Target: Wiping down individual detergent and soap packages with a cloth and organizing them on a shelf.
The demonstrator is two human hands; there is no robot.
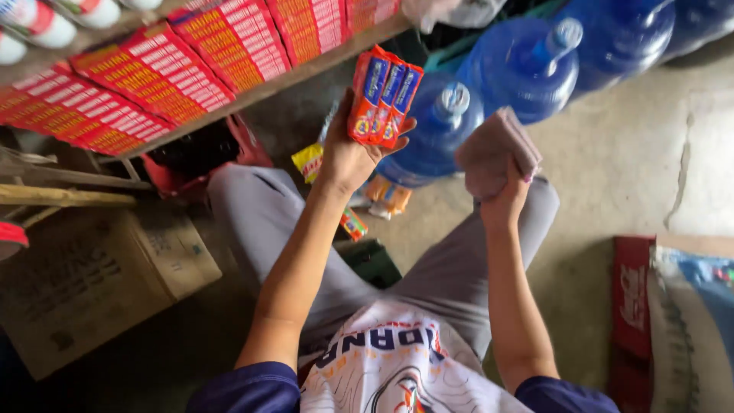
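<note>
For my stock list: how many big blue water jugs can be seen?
4: one behind the left hand, one above the cloth, two at top right, cropped; more may be hidden.

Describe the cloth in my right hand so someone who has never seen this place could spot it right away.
Start at the row of big blue water jugs lying on the concrete floor. In front of them the right hand is raised, gripping a folded cloth. It is dull pinkish-grey, soft and plain, unlike the glossy orange-and-blue packets held in the left hand.
</note>
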